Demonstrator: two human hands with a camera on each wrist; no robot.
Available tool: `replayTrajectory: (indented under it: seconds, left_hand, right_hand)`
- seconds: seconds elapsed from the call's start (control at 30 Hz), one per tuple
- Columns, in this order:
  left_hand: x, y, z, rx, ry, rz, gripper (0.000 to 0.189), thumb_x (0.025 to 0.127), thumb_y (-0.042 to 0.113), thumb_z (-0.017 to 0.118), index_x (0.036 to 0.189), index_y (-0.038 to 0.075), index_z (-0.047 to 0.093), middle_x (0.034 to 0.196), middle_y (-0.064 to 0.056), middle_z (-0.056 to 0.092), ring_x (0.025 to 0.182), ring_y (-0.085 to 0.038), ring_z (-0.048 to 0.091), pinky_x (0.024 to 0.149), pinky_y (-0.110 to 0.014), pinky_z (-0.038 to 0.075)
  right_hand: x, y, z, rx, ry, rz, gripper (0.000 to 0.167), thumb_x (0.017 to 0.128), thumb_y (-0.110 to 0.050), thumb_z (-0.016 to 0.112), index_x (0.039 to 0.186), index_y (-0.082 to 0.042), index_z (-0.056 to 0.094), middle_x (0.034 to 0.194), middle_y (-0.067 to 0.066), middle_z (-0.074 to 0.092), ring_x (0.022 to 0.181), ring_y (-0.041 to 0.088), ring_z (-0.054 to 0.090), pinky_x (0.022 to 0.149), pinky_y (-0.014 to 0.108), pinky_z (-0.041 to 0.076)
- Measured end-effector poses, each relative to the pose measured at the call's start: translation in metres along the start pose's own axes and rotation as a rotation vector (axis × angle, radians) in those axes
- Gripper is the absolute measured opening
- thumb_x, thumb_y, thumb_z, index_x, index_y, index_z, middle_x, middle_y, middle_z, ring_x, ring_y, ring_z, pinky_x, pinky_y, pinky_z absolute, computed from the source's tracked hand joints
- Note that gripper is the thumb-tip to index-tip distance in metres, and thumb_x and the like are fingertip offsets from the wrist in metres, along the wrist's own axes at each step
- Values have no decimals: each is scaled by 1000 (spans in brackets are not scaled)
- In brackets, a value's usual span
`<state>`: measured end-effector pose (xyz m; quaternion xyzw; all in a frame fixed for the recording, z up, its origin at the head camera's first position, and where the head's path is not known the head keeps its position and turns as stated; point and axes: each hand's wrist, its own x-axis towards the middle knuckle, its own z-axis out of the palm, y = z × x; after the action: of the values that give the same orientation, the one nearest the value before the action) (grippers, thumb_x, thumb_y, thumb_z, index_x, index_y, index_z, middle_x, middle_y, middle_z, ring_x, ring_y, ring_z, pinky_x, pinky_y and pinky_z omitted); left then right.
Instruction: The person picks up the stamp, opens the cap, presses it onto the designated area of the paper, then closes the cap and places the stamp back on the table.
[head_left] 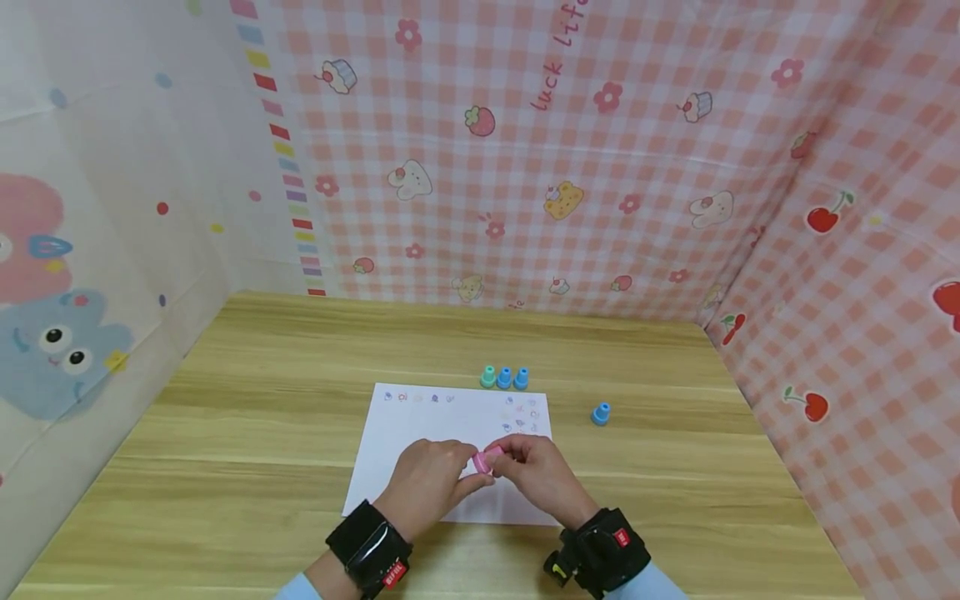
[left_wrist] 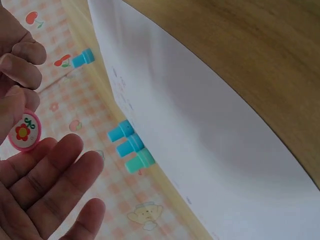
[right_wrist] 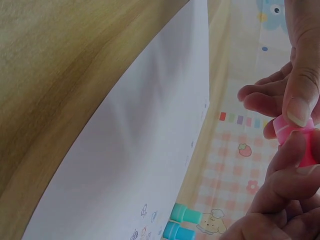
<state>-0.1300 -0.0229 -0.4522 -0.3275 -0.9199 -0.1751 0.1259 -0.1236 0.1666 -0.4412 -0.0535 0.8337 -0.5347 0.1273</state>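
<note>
A small pink toy stamp [head_left: 481, 462] is up over the white paper, between both hands. My left hand [head_left: 431, 473] pinches its wider end with thumb and forefinger, while the other fingers stretch out in the left wrist view. From the right, my right hand [head_left: 542, 473] grips the narrower part with thumb and fingertips. The left wrist view shows the stamp's round end [left_wrist: 24, 132], white with a red flower and a pink rim. Beneath the hands lies the paper [head_left: 405, 433], bearing small printed pictures along its far left and in its far right corner.
Beyond the paper's far edge stand a green stamp [head_left: 488, 377] and two blue stamps [head_left: 505, 378]. Another blue stamp [head_left: 601, 414] stands to the right of the paper. Patterned cloth walls [head_left: 517, 183] enclose the wooden table [head_left: 225, 450] at the back and sides.
</note>
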Motion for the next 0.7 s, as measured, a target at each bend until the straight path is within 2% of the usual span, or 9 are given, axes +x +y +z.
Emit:
replayTrajectory:
  seconds: [0.23,0.37,0.53,0.7]
  left_hand:
    - [0,1,-3,-15,-43,-47,36,86,46,74,89,10,74,66,5,64,53,-4,47,52,-28,38]
    - [-1,0,-3,-18,-68,-77,38,84,47,77,90,9,74,66,5,63,54,-7,51,52,-29,40]
    - [-2,-1,-2,-2,-60,-86,40,82,48,77,92,9,74,77,0,71,66,-15,66,56,-33,47]
    - [-2,-1,-3,-28,-107,-105,41,84,47,77,99,9,75,88,-2,74,75,-17,69,60,-33,50]
  right_hand:
    - [3,3,-1,-25,-17,-6,21,97,-26,65,103,-8,72,88,0,68,84,19,57,74,35,41]
    - [6,2,-4,-59,-4,-10,16,97,-22,64,102,-9,73,86,2,68,82,20,57,72,35,40]
    - [11,4,-15,-114,78,1,15,96,-21,65,102,-10,73,85,6,68,80,21,58,68,33,40]
    - [22,5,-33,-200,171,58,18,96,-27,67,104,-12,72,86,7,68,77,20,55,66,33,41]
